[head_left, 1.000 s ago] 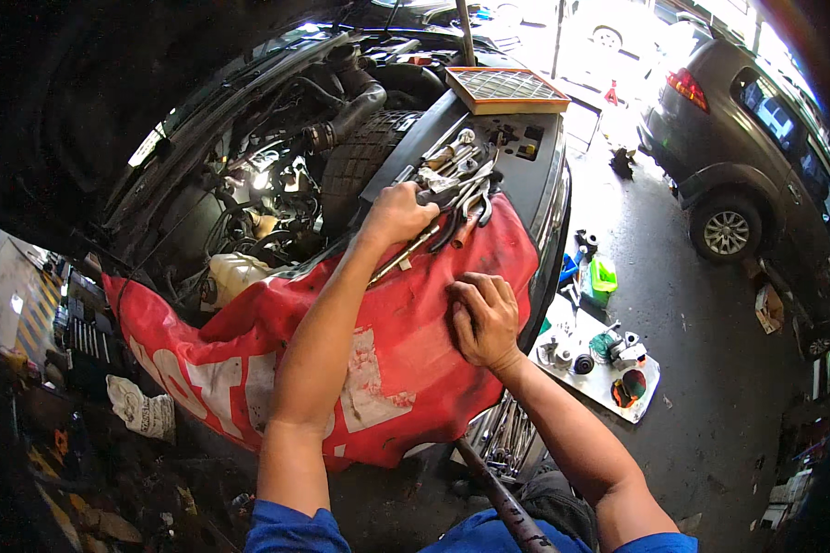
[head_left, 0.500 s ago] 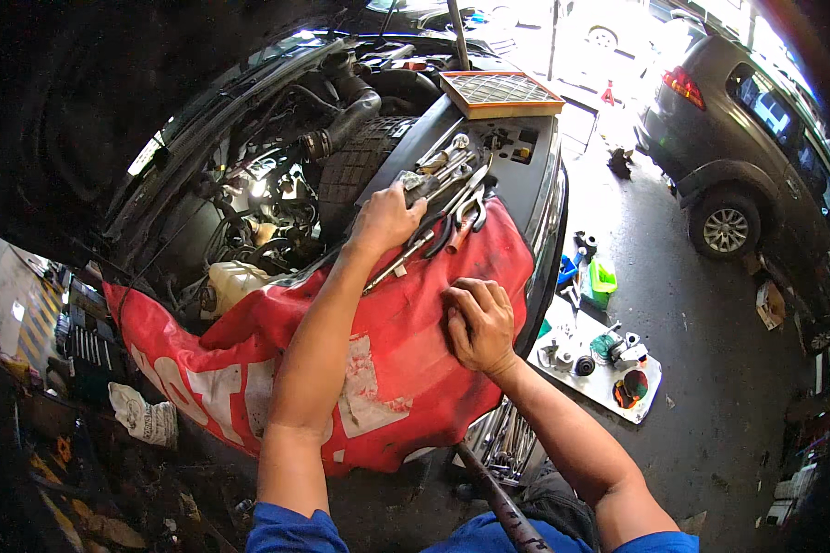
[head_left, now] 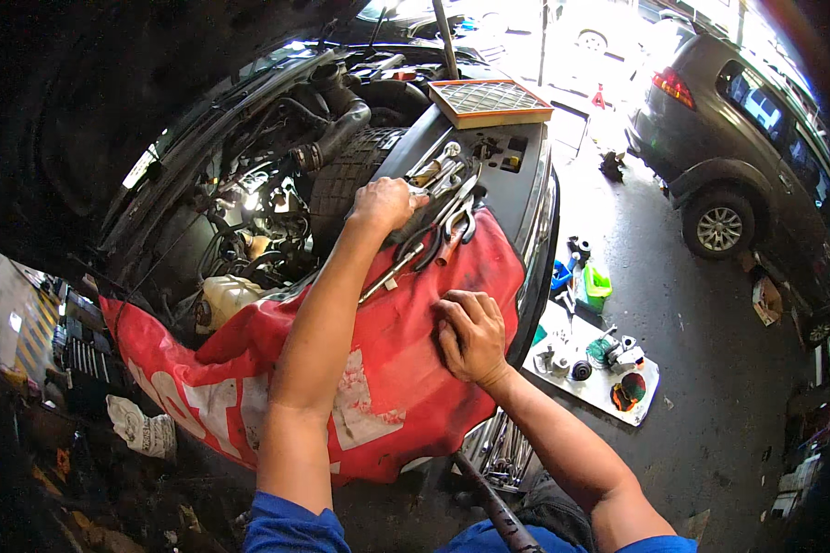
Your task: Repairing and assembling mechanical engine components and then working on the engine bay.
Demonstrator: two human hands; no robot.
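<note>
My left hand [head_left: 385, 204] is at the near end of a row of wrenches and ratchets [head_left: 443, 172] on the car's front panel. Its fingers are closed, and what they grip is hidden beneath them. Beside it lie pliers [head_left: 458, 210] with dark and red handles, and a long socket extension bar [head_left: 399, 268] rests on the red fender cover [head_left: 406, 350]. My right hand [head_left: 471, 337] leans on that cover with its fingers curled in, and nothing shows in them.
The open engine bay [head_left: 267, 203] lies to the left, with a pale reservoir [head_left: 228, 300]. An air filter [head_left: 491, 100] sits on the front panel. At right, a white tray of parts [head_left: 641, 405] is on the floor, beyond it a parked dark car [head_left: 756, 157].
My left hand has shifted slightly up and right over the tools, covering the greyish item that showed by its fingers. My right hand stays on the cover. The view has shifted slightly.
</note>
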